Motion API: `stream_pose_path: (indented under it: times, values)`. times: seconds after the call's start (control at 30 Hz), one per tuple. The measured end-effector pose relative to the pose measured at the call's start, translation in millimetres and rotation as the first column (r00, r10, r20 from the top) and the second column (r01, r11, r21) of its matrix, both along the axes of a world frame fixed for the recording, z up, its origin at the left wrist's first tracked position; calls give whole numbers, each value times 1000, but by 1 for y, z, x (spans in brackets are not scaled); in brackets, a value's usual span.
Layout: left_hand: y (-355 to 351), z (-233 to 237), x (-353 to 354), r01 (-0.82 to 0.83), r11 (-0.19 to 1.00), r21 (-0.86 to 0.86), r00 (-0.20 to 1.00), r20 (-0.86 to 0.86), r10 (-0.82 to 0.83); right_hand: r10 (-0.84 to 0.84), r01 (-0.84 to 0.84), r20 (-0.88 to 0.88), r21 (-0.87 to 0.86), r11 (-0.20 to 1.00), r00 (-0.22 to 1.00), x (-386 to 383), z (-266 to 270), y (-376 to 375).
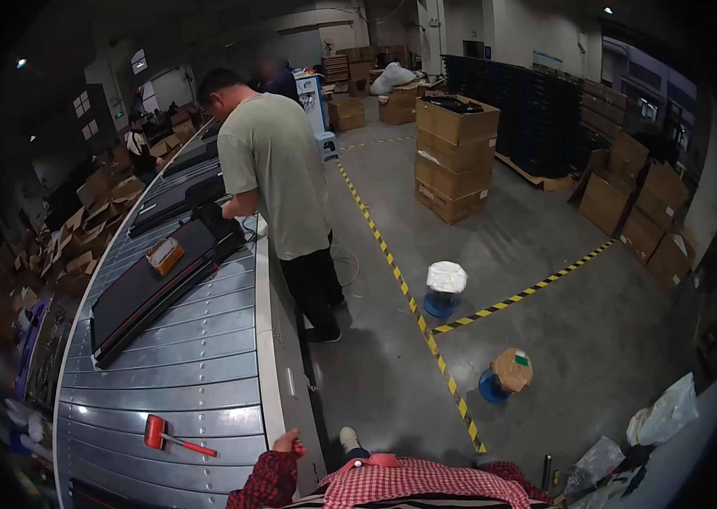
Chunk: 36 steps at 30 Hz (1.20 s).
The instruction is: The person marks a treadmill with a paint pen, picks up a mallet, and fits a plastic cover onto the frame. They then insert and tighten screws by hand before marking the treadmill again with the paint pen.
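Note:
My left hand (288,442) is at the right edge of the roller conveyor (231,365), its fingers curled. A small bit of red shows at the fingers, too small to name. On the rollers to the left of this hand lies a mallet (155,431) with a red head and a red grip. My right hand is out of view; only a red checked sleeve shows on that side. Farther up the conveyor rests a long black treadmill-like deck (155,293) with red edging, and a small open cardboard box (164,254) sits on it.
A co-worker (278,170) stands at the conveyor, hands at the deck's far end. Two blue stools, one with a white cover (447,277) and one with a brown cover (512,370), stand right of the yellow-black floor tape (392,263). Stacked cartons (456,161) stand beyond.

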<state>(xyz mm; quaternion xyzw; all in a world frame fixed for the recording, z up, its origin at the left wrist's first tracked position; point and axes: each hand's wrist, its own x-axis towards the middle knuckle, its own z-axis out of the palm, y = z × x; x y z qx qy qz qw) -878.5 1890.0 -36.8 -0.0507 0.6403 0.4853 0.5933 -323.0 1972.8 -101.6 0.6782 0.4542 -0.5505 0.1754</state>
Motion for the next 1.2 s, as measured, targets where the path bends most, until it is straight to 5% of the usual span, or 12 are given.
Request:
stream_pose_path:
  times: [0.1, 0.13, 0.17, 0.2, 0.27, 0.33, 0.67, 0.77, 0.93, 1.07, 1.17, 1.2]
  values:
    - [-16, 8, -91, -265, 937, -226, 898, -413, 154, -2, 2, 12, 42, 999, 1000, -21, 20, 52]
    - [-35, 16, -119, -35, 915, -402, 655, -700, -283, -1, 1, 7, 56, 998, 1000, -33, 29, 72]
    - [-60, 16, -152, 89, 769, -633, 193, -747, -637, -2, 2, -2, 60, 998, 1000, -46, 37, 85]
    - [-89, -41, -205, -370, 784, -498, 585, -781, -221, -7, 7, -13, 55, 998, 1000, -62, 43, 91]
    - [-135, -63, -244, -761, 560, -327, 390, -921, -7, -25, 27, -46, 53, 998, 999, -103, 50, 106]
    - [-124, 9, -222, -906, 139, -400, 416, -901, 120, -49, 53, -78, 54, 997, 996, -142, 59, 124]
    - [-165, -61, -256, -470, 770, -432, 657, -754, -22, -42, 72, -259, 111, 991, 965, -336, 141, 211]
    - [-138, -90, -280, -629, 759, -166, 583, -746, 320, 53, -27, -212, 128, 991, 976, -371, 159, 223]
    - [-33, 1, -279, -519, 745, -419, 647, -762, 22, 189, -182, -128, 62, 981, 974, -369, 139, 227]
    - [30, 2, -317, -301, 815, -495, 662, -724, -195, 812, -833, 186, 122, 539, 553, -350, 136, 241]
    - [67, -12, -351, -214, 806, -552, 684, -674, -281, 911, -1000, 412, 20, 3, 11, -338, 139, 247]
    - [74, -22, -362, -165, 787, -594, 707, -628, -325, 907, -1000, 420, 26, 8, 18, -325, 133, 246]
